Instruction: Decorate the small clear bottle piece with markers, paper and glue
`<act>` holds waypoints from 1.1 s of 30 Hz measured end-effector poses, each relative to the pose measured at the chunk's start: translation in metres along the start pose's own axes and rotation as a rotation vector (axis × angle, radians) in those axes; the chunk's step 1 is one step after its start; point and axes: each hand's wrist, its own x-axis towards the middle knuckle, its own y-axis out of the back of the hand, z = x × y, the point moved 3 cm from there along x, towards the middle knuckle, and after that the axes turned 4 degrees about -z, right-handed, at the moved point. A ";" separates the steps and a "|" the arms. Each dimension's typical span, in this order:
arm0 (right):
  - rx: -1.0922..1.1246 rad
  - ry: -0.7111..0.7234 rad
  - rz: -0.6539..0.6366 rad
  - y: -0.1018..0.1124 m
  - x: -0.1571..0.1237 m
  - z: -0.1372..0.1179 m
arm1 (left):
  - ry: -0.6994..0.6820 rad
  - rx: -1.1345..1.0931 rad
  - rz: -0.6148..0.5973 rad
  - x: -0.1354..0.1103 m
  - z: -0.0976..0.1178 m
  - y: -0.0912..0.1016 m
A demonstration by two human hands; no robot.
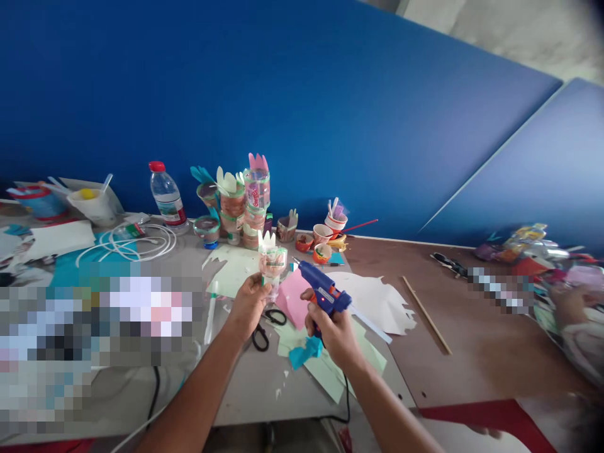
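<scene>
Head view: the left hand (255, 301) is curled round the lower part of a clear plastic cup topped with pale paper prongs (274, 261), upright above the grey surface (250, 396). Over to its right, the right hand (334, 333) grips a dark-blue plastic glue gun (317, 283), long axis slanting up-left, nozzle towards the cup; whether they touch, can't tell. Left fingertips partly hidden; lower left pixelated.

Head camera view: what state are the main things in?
Clear cup craft: upright, held in left hand
Blue hot-glue gun: held in right hand, nozzle toward the craft
Black-handled scissors: lying, handles spread
Water bottle: standing, red cap on
Teal paper: crumpled
White paper: ragged-edged
Wooden stick: lying flat
</scene>
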 end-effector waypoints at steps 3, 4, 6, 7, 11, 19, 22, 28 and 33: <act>0.027 -0.005 0.026 -0.011 0.003 -0.003 | -0.017 0.008 -0.012 -0.001 0.002 -0.002; 0.030 -0.006 0.029 -0.014 0.004 -0.003 | -0.022 0.007 -0.017 -0.001 0.002 -0.002; 0.025 -0.010 0.034 -0.019 0.004 -0.003 | -0.034 0.000 -0.026 -0.001 0.002 -0.003; 0.021 -0.014 0.034 -0.020 0.005 -0.002 | -0.038 -0.006 -0.031 -0.001 0.002 -0.003; 0.019 -0.017 0.042 -0.024 0.006 0.000 | -0.045 -0.024 -0.027 -0.001 0.001 -0.003; -0.038 -0.031 0.064 -0.026 0.008 0.002 | -0.046 -0.019 -0.028 -0.003 0.004 -0.005; -0.051 -0.027 0.052 -0.026 0.008 0.004 | -0.044 -0.020 -0.035 -0.003 0.005 -0.006; -0.065 -0.040 0.050 -0.025 0.011 0.008 | -0.043 -0.027 -0.029 -0.003 0.004 -0.005; -0.055 -0.053 0.040 -0.026 0.010 0.006 | -0.034 -0.017 -0.023 -0.005 0.007 -0.008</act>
